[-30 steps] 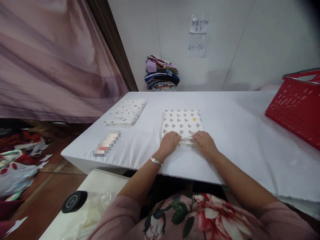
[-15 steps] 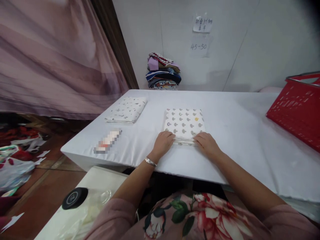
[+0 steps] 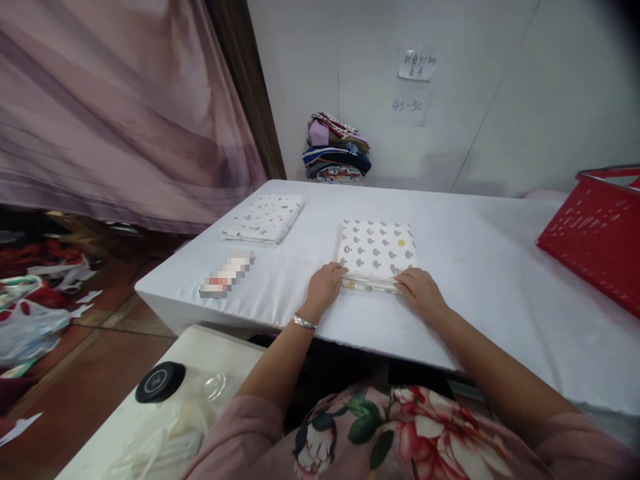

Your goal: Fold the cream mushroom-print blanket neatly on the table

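Note:
A folded white cloth with a grey mushroom-like print point(image 3: 377, 247) lies in front of me on the white-covered table point(image 3: 465, 267). My left hand point(image 3: 326, 285) is closed on its near left corner, a silver bangle on the wrist. At the near right corner, my right hand point(image 3: 421, 288) grips the layered edge between thumb and fingers. Another folded white cloth with small dark prints point(image 3: 265, 218) rests at the table's left side, with nobody touching it.
A blurred-out flat item point(image 3: 227, 275) lies near the left front edge. The red basket point(image 3: 595, 233) stands at the right. Folded clothes point(image 3: 337, 150) are stacked by the wall. Below left, a white surface holds a round black object point(image 3: 160, 382) and a plastic bag point(image 3: 165, 433).
The view has shifted a little, so everything sits slightly further right. Both hands stay at the near corners of the cloth, and its lower layers show a bit more at the front edge.

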`<state>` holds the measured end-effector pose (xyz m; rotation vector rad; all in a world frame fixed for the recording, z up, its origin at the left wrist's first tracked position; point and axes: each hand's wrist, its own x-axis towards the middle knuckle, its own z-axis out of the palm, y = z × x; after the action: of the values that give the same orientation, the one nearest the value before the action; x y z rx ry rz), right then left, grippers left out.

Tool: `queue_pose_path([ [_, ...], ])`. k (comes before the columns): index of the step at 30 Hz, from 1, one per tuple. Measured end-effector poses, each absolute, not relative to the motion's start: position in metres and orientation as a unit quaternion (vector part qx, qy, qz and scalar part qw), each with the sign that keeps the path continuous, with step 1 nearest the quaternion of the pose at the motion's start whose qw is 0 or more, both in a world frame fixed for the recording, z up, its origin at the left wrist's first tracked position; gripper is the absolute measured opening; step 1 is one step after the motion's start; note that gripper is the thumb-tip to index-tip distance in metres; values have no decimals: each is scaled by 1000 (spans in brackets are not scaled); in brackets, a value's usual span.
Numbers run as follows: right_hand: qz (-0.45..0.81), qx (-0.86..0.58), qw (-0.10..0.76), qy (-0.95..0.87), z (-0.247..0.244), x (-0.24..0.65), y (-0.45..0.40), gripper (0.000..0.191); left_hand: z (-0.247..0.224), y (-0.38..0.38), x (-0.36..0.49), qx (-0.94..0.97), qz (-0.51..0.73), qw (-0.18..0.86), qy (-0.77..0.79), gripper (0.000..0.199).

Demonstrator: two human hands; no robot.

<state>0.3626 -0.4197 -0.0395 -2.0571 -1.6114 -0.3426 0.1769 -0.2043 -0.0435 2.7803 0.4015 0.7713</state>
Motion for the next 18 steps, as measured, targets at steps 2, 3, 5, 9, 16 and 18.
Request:
queue_pose_path([
  [2,-129,-756,238,-596,-40,362,-420,22,-46,-204,177,942,270,139,142,37],
  [3,-130,-755,232,-599,-40,361,-421,22,-47,-205,177,940,272,147,144,36],
  [5,-133,-752,221,-607,-41,361,-422,24,-46,-206,176,937,275,156,153,36],
  [9,-139,-747,217,-613,-45,360,-423,26,-43,-210,175,932,268,169,177,36],
  [16,-121,-752,272,-588,-46,358,-421,22,-39,-214,174,915,286,200,202,32],
  [18,-102,-757,277,-583,-42,358,-421,22,-37,-216,174,918,296,179,196,29],
])
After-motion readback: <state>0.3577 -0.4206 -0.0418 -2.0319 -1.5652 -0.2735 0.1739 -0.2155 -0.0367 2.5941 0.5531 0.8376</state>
